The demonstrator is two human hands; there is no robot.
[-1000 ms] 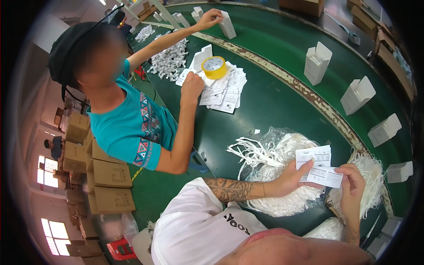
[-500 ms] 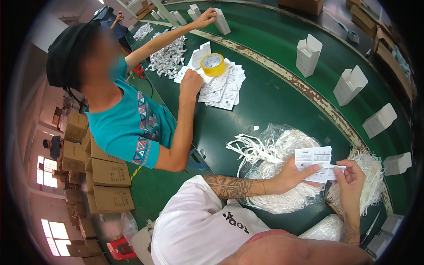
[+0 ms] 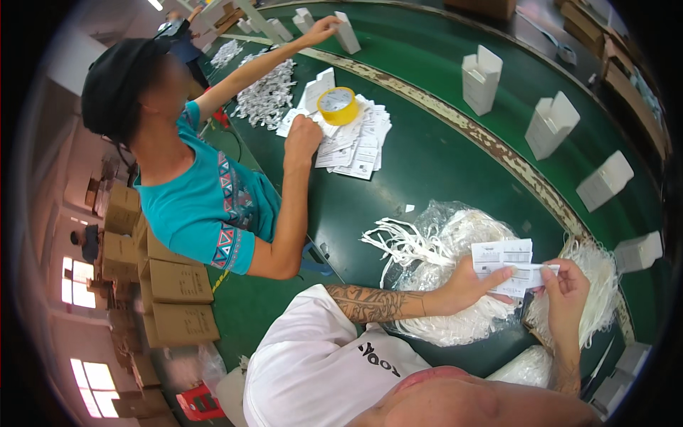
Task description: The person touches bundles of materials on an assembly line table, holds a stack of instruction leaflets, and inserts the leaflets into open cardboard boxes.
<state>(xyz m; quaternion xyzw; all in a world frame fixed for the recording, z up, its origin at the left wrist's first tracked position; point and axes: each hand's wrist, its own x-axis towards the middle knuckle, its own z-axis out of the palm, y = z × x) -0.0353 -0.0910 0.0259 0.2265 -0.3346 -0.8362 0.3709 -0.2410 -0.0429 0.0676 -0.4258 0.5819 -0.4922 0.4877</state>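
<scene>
My left hand (image 3: 469,286) is closed round a few white printed leaflets (image 3: 501,252), its thumb pressed on top of them. A narrow white leaflet strip (image 3: 530,272) lies across these and reaches to my right hand (image 3: 567,287), which pinches its right end between thumb and fingers. Below my left hand sits a large bundle of white cords (image 3: 455,320), partly in clear plastic film. A second bundle of pale cords (image 3: 596,285) lies behind my right hand, beside the belt's edge.
Open white boxes (image 3: 482,82) stand spaced along the green belt (image 3: 427,60). At left, a co-worker in a teal shirt (image 3: 206,192) touches a white box (image 3: 347,33). Yellow tape (image 3: 338,107) rests on a leaflet pile (image 3: 359,153). Brown cartons (image 3: 181,292) are stacked behind.
The white boxes on the belt have moved up and left, away from me. The co-worker's outstretched hand has shifted slightly left. My hands and the leaflets have hardly moved.
</scene>
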